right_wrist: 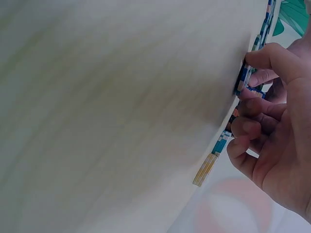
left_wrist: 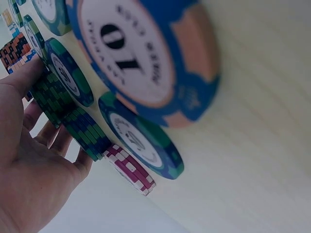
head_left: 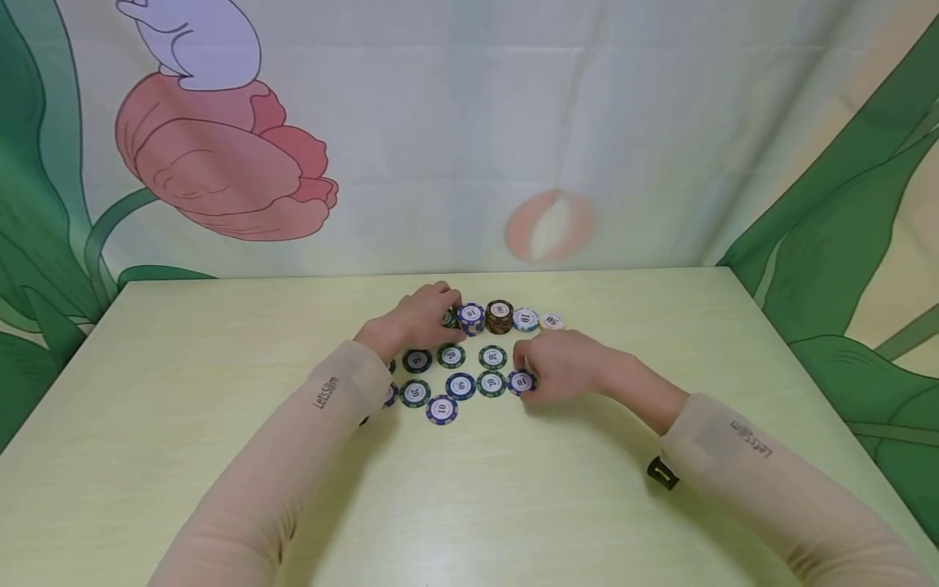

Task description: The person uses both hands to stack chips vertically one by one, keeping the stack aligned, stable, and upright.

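In the head view my left hand (head_left: 418,318) is at the back row of poker chip stacks, thumb and fingers round a stack of green poker chips (left_wrist: 52,99). Beyond its fingers in the left wrist view stand a dark green-and-blue stack (left_wrist: 87,133) and a short maroon-and-white stack (left_wrist: 129,169). My right hand (head_left: 561,365) pinches a blue poker chip (head_left: 522,382) at the right end of the loose chips, low over the table. Several loose green and blue chips, among them a blue one marked 10 (head_left: 442,410), lie flat between the forearms.
Right of my left hand, a blue stack (head_left: 471,318), a brown-orange stack (head_left: 500,316), a light blue stack (head_left: 525,319) and a pale yellow stack (head_left: 552,321) line up. A printed curtain (head_left: 440,163) hangs behind the table (head_left: 513,514). My left forearm covers some chips.
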Available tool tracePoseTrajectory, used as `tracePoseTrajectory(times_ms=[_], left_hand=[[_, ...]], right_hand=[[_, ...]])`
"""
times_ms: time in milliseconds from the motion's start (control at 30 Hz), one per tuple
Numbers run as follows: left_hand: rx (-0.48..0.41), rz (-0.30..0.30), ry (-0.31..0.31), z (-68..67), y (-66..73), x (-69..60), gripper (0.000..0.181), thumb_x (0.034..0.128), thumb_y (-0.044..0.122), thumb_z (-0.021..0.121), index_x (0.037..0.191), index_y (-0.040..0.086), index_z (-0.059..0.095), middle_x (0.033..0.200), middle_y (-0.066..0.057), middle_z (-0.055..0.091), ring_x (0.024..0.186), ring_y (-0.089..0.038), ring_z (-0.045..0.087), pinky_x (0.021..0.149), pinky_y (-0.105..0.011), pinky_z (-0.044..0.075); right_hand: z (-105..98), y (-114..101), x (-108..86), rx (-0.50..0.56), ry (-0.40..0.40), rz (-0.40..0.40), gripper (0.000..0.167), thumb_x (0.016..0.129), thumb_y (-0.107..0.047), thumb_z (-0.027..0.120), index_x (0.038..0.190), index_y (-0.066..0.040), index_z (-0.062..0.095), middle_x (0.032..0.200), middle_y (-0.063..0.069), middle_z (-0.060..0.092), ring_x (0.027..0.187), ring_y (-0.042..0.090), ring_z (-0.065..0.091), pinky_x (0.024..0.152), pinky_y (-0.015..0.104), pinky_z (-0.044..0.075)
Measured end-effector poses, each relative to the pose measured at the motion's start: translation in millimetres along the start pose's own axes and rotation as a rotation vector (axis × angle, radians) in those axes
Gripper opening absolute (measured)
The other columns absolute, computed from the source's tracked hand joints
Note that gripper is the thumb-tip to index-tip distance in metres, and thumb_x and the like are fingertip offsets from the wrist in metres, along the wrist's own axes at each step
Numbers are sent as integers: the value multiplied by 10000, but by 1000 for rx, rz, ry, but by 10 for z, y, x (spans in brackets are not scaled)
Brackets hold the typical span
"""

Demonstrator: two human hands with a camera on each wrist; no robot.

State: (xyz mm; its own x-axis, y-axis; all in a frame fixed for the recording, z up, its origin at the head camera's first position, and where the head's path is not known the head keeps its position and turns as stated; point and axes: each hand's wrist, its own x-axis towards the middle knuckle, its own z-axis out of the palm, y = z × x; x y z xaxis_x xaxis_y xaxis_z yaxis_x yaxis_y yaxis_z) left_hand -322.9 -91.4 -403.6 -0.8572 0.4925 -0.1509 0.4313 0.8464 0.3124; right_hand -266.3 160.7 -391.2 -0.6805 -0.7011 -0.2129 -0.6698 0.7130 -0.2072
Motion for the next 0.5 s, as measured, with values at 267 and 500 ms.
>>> tracePoseTrajectory(times_ms=[267,500], left_hand=[[-6,-4,-2,1,-2,0,506,978,358,714,1368,71,567,1431,-148,491,1311,-326,455,1085,-568,368],[-3,-10,-4,-3,5,0,511,975,360,719,1372,75,567,1425,-144,496,1308,-323,458,1086,-564,368]], right_hand=[[36,19,5,-33,8,2,380,818,-315,755,1108,-91,656,646,-71,562,585,111,513,570,331,462],[-21,27,55,9,78,11,382,822,-319,741,1121,-101,645,659,-59,569,596,120,537,571,335,456]])
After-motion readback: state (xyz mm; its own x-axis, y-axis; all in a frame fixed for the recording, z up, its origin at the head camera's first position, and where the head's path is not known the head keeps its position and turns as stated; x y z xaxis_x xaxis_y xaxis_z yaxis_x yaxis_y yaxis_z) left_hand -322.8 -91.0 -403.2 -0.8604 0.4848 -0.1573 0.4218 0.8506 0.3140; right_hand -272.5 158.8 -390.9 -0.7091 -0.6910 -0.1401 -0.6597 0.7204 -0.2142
